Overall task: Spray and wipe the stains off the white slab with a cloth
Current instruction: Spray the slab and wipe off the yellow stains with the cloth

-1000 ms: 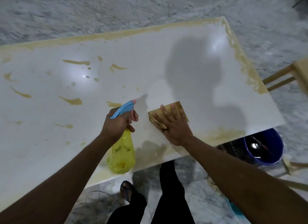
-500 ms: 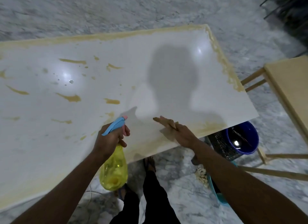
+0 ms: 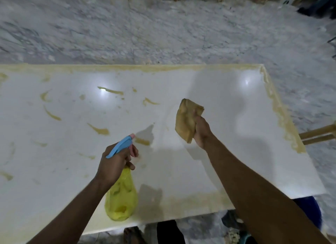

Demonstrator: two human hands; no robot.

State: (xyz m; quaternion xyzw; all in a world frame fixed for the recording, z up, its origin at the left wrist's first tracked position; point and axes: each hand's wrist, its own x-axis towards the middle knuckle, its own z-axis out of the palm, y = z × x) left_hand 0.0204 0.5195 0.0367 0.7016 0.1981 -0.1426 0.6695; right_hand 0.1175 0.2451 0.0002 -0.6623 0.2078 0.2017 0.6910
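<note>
Our left hand (image 3: pixel 116 163) grips the yellow spray bottle (image 3: pixel 121 198) by its blue trigger head, nozzle aimed at a yellowish stain (image 3: pixel 142 141) just ahead of it. Our right hand (image 3: pixel 201 130) clutches the folded tan cloth (image 3: pixel 186 119), bunched in curled fingers above the white slab (image 3: pixel 227 134), right of the bottle.

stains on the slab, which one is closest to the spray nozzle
The short yellow-brown smear just beyond the pink nozzle tip of the spray bottle held in the left hand. The other streaks lie farther left or toward the far edge of the white slab.
</note>
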